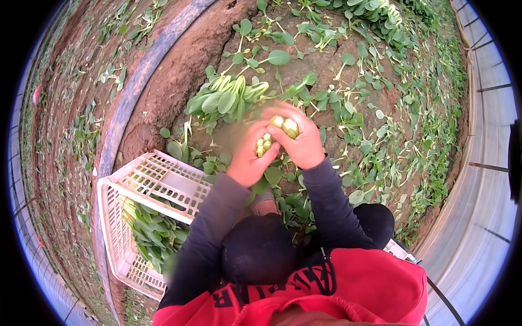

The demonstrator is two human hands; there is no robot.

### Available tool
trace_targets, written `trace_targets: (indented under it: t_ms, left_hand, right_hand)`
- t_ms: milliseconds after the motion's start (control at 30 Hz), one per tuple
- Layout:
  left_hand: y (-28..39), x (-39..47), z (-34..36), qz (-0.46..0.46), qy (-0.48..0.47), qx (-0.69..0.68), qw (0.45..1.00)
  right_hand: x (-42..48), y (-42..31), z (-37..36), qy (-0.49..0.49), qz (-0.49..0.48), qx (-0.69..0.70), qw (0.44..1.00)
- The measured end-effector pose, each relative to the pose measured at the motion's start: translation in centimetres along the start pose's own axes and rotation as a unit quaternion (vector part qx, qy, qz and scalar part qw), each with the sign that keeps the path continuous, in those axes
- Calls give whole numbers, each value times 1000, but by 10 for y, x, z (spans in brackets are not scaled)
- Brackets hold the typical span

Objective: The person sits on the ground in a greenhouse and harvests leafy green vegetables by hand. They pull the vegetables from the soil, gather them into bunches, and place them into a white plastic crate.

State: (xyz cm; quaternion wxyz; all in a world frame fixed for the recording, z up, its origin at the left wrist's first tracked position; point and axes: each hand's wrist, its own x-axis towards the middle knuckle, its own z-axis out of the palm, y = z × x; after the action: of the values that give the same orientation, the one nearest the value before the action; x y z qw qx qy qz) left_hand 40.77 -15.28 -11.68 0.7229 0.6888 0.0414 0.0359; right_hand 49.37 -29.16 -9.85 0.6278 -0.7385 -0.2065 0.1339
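Observation:
My left hand (251, 155) and my right hand (299, 140) meet in front of me, each closed around leafy greens with the pale stem bases facing up. The stem bases (263, 145) in my left hand are small; those in my right hand (288, 126) are thicker and rounder. The leaves beneath are mostly hidden by my hands. Just beyond my left hand, a pile of cut leafy greens (224, 99) lies on the soil. At my left stands a white plastic crate (107, 212) with bunched greens (155, 232) inside.
A grey hose (132, 87) curves along the soil on the left. Another heap of greens (381, 20) lies at the top right. Loose plants and leaves (355, 110) cover the bed. Plastic greenhouse sheeting (485, 163) borders the right side. My knee (259, 248) is close below my hands.

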Motion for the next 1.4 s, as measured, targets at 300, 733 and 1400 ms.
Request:
trace_targets:
  t_ms: [300, 733, 1400]
  left_hand:
    - [-7, 4, -8, 80, 125, 90, 985]
    - [6, -4, -8, -40, 82, -223, 971]
    - [43, -30, -57, -45, 95, -209, 972]
  right_hand:
    - [-7, -8, 23, -12, -156, -91, 984]
    - [-29, -2, 19, -126, -9, -6, 992]
    - [-18, 155, -16, -145, 321, -260, 899]
